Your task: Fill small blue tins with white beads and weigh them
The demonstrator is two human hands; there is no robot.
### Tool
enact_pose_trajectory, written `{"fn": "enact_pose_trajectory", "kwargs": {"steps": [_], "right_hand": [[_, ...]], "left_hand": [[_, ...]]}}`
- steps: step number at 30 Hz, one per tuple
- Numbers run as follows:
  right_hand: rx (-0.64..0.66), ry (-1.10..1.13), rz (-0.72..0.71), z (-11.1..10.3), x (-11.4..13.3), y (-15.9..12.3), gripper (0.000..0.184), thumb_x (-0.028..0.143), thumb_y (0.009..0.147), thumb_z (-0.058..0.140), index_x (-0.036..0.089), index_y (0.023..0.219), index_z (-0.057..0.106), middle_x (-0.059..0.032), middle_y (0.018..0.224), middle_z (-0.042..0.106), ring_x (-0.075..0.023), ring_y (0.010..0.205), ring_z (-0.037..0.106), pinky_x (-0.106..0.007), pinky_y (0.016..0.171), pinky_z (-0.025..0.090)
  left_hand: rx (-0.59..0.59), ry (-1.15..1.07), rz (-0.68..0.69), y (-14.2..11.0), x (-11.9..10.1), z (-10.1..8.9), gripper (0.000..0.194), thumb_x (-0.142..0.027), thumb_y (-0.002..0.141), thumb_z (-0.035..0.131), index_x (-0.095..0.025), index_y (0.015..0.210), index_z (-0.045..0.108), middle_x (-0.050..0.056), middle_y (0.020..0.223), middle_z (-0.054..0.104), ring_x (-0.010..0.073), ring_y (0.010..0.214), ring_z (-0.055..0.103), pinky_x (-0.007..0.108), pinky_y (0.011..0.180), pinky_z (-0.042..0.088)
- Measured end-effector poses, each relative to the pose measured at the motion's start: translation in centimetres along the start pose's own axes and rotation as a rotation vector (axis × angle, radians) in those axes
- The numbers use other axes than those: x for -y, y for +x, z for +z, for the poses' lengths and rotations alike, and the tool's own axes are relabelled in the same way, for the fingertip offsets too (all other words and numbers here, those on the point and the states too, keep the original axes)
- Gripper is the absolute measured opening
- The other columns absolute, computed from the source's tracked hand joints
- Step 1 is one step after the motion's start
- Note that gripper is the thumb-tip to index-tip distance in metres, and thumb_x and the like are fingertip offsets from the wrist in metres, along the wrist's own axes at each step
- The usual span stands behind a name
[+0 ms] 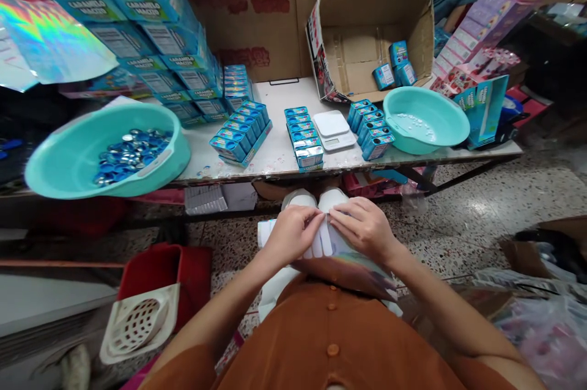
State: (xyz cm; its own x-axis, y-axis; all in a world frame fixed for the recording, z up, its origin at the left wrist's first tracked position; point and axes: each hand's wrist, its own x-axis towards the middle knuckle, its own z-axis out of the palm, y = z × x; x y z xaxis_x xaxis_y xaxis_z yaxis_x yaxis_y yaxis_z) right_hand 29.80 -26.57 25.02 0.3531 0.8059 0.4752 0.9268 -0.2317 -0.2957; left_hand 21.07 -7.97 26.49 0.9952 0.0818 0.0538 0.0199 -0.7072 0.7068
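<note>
A shiny, rainbow-tinted sheet with pale rounded strips, like a sticker sheet, lies across my lap. My left hand is closed in a pinch at its upper edge, thumb against fingers. Just to the right, my right hand also has its fingertips pressed together on the sheet. The fingertips of both hands almost meet. Whether a strip is lifted between them is too small to make out. On the table in front stand a row of small blue boxes and a white digital scale.
A turquoise basin of blue-silver pieces stands left; another basin with small white pieces stands right. More blue boxes, a tall box stack and an open carton line the table. A red bin sits on the floor.
</note>
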Motion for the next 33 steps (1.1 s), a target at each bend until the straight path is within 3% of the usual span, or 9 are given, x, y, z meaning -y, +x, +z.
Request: {"fn": "enact_pose_trajectory", "kwargs": {"steps": [10, 14, 19, 23, 28, 33], "right_hand": [[-0.061, 0.113, 0.082, 0.2, 0.4, 0.3, 0.021, 0.020, 0.087, 0.057, 0.023, 0.105, 0.066, -0.0057, 0.102, 0.069, -0.0192, 0.093, 0.060, -0.038, 0.088, 0.049], [-0.026, 0.097, 0.079, 0.2, -0.2, 0.6, 0.015, 0.020, 0.088, 0.056, 0.022, 0.098, 0.067, -0.0060, 0.099, 0.069, -0.0195, 0.092, 0.060, -0.038, 0.086, 0.048], [0.059, 0.104, 0.068, -0.1, -2.0, 1.8, 0.011, 0.023, 0.089, 0.055, 0.021, 0.090, 0.066, -0.0058, 0.088, 0.069, -0.0196, 0.085, 0.060, -0.036, 0.082, 0.047], [-0.010, 0.173, 0.189, -0.6, -3.9, 4.6, 0.014, 0.026, 0.089, 0.054, 0.021, 0.084, 0.066, -0.0048, 0.082, 0.069, -0.0185, 0.079, 0.060, -0.032, 0.075, 0.046], [-0.134, 0.275, 0.450, -0.1, -6.9, 10.4, 0.023, 0.038, 0.083, 0.057, 0.019, 0.078, 0.067, -0.0042, 0.076, 0.069, -0.0170, 0.068, 0.060, -0.029, 0.068, 0.046], [-0.127, 0.503, 0.604, 2.7, -10.1, 15.5, 0.028, 0.044, 0.075, 0.063, 0.016, 0.076, 0.068, -0.0046, 0.072, 0.068, -0.0170, 0.066, 0.060, -0.028, 0.063, 0.046]], "left_hand": [[-0.027, -0.030, -0.049, -0.1, 0.0, 0.2, 0.029, -0.037, 0.088, 0.047, -0.024, 0.082, 0.072, 0.005, 0.077, 0.071, 0.0208, 0.071, 0.062, 0.031, 0.069, 0.041], [-0.020, -0.065, -0.071, 0.5, 0.2, 0.4, 0.030, -0.036, 0.088, 0.047, -0.024, 0.080, 0.073, 0.005, 0.075, 0.071, 0.0204, 0.069, 0.061, 0.030, 0.067, 0.041], [-0.059, -0.032, -0.107, 2.7, 3.2, 2.1, 0.030, -0.035, 0.087, 0.045, -0.023, 0.085, 0.073, 0.006, 0.082, 0.072, 0.0213, 0.076, 0.063, 0.029, 0.069, 0.042], [-0.076, 0.065, -0.164, 5.2, 7.1, 4.1, 0.031, -0.033, 0.089, 0.041, -0.023, 0.088, 0.071, 0.008, 0.088, 0.072, 0.0232, 0.081, 0.064, 0.030, 0.073, 0.042], [-0.064, 0.234, -0.182, 8.1, 10.4, 6.2, 0.031, -0.029, 0.089, 0.041, -0.020, 0.073, 0.067, 0.011, 0.080, 0.069, 0.0251, 0.083, 0.063, 0.034, 0.080, 0.042], [-0.210, 0.040, -0.161, 8.9, 11.8, 6.7, 0.025, -0.029, 0.087, 0.046, -0.020, 0.077, 0.067, 0.011, 0.082, 0.067, 0.0236, 0.086, 0.059, 0.035, 0.085, 0.042]]}}
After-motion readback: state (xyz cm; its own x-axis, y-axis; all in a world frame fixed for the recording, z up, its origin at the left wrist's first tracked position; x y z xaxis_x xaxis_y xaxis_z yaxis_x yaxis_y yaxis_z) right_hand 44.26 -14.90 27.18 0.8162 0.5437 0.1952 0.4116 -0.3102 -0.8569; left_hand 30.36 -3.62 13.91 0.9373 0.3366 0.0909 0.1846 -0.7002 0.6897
